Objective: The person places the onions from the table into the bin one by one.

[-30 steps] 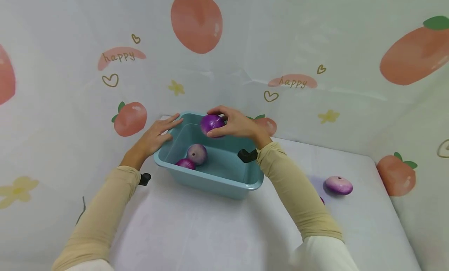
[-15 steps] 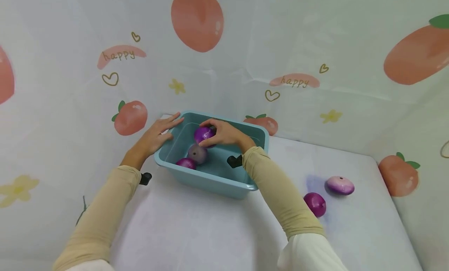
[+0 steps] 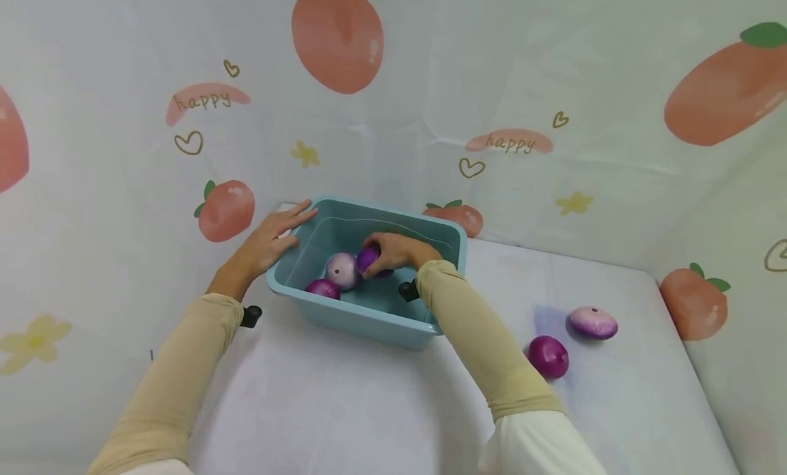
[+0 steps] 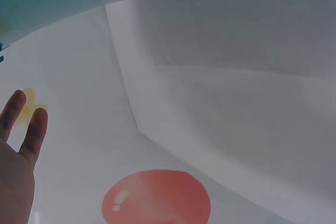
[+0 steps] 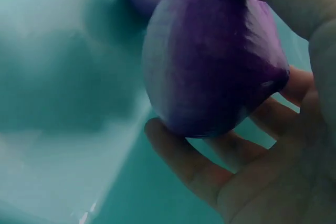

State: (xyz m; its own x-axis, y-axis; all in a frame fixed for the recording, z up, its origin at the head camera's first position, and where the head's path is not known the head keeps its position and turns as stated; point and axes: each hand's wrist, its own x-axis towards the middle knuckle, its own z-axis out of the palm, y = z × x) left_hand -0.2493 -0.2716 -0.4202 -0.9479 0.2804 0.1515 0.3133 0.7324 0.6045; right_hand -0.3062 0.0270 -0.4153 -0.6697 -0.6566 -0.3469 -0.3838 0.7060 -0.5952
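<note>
In the head view, my right hand (image 3: 396, 251) reaches down inside a blue plastic basin (image 3: 363, 328) and grips a purple onion (image 3: 367, 259). The right wrist view shows thumb and fingers curled round that onion (image 5: 210, 61) close over the basin floor. Right beside it in the basin sits a paler onion (image 3: 341, 270), and a darker red onion (image 3: 322, 289) lies by the near left wall. My left hand (image 3: 266, 242) rests on the basin's left rim with its fingers spread and straight; in the left wrist view part of this hand (image 4: 18, 166) shows at the left edge.
Two more onions lie on the white table to the right: a dark red onion (image 3: 548, 357) near my right forearm and a pale pink-purple onion (image 3: 593, 323) farther right. Behind the basin rises a white fruit-print backdrop (image 3: 393, 154).
My right hand has lowered the purple onion from above the basin down beside the paler one. The dark red onion on the table has come into sight from behind the forearm. The left hand stays put.
</note>
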